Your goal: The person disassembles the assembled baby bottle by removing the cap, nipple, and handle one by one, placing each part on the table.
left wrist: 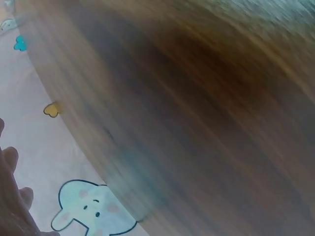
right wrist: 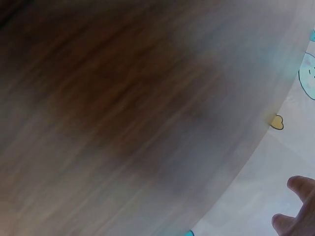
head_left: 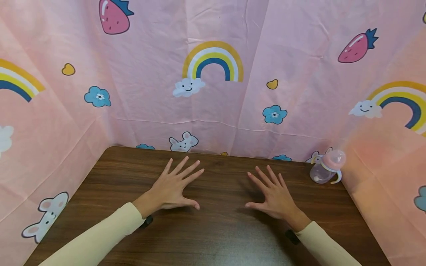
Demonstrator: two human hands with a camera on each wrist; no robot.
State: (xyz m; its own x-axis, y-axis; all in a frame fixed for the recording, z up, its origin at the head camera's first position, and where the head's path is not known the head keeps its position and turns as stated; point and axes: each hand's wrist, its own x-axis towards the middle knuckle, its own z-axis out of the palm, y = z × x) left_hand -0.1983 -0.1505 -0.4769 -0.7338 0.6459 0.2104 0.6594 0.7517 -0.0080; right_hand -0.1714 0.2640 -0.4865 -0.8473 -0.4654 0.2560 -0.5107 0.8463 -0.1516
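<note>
My left hand (head_left: 171,188) is spread with straight fingers above the left half of the brown wooden table (head_left: 219,236), holding nothing. To the right, my right hand (head_left: 275,197) is likewise spread, its thumb pointing toward the left hand, and it holds nothing. A baby bottle (head_left: 326,168) with a pink cap and white handles stands at the table's back right corner, nearest the right hand but apart from it. In the left wrist view, only some fingers (left wrist: 11,172) show at the left edge. Two fingertips (right wrist: 295,187) appear at the lower right of the right wrist view.
A pink cloth (head_left: 219,107) printed with rainbows, strawberries and flowers hangs behind the table and along both sides. Dark wrist devices, one of them under the left sleeve cuff (head_left: 146,221), sit at both wrists.
</note>
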